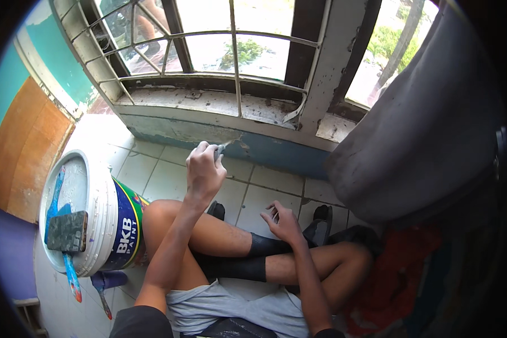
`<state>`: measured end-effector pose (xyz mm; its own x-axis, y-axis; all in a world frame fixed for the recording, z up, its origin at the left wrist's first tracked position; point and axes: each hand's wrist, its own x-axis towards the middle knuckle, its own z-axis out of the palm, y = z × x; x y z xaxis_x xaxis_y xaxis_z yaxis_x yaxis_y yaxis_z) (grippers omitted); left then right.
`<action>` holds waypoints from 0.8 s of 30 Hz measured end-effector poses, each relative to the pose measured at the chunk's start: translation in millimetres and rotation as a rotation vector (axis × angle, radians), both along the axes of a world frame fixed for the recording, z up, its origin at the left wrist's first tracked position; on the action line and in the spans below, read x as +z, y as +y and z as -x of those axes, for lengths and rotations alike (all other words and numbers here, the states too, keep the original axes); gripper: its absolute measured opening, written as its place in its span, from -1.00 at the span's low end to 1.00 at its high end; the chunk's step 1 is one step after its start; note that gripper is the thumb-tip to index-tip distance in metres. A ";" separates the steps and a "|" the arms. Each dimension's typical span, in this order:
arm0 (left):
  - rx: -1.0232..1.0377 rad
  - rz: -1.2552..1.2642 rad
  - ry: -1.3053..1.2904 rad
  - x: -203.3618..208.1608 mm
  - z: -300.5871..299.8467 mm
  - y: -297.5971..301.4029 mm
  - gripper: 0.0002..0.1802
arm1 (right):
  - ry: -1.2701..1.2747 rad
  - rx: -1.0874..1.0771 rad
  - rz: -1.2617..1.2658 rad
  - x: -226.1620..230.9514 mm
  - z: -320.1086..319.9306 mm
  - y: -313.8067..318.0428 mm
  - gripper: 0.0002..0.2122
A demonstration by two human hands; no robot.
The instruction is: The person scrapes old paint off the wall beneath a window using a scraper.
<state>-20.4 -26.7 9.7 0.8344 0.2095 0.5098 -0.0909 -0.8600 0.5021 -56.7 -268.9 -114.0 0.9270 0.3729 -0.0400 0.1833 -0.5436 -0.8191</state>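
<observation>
My left hand (pixel 205 169) is raised in front of the low wall below the window, its fingers closed on a small grey tool (pixel 220 150). The tool's pale end is near or against the wall's blue and bare patchy surface (pixel 243 144); its exact kind is mostly hidden by the fingers. Over my crossed shins, my right hand (pixel 283 221) hangs with fingers loosely bent and apart, holding nothing. Whitish dust shows on the fingers of both hands.
At left stands a paint bucket (pixel 104 225) with a dark phone (pixel 67 231) and blue-handled brushes (pixel 72 276) on its lid. A purple cup (pixel 111 278) sits beside it. A barred window (pixel 236 56) is ahead; a grey curtain (pixel 405 135) hangs at right above red cloth (pixel 391 281).
</observation>
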 end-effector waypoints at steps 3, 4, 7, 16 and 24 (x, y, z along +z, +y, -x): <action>0.008 -0.075 -0.067 -0.8 -16.3 6.1 -0.84 | -0.016 0.011 0.018 5.7 -10.3 1.7 -0.66; 0.000 -0.052 -0.035 1.6 -14.6 6.5 -0.85 | -0.005 0.017 0.011 2.0 -10.2 2.0 -0.66; -0.013 0.063 -0.050 8.6 6.3 -2.0 -0.85 | 0.007 0.020 0.033 -2.9 -3.5 0.4 -0.68; -0.059 0.057 -0.107 -3.4 -0.4 6.0 -0.88 | 0.003 0.030 0.044 -6.4 -2.4 -0.6 -0.69; -0.060 -0.035 -0.208 -10.1 -8.2 20.4 -0.86 | 0.005 0.042 0.030 -1.1 0.1 2.2 -0.71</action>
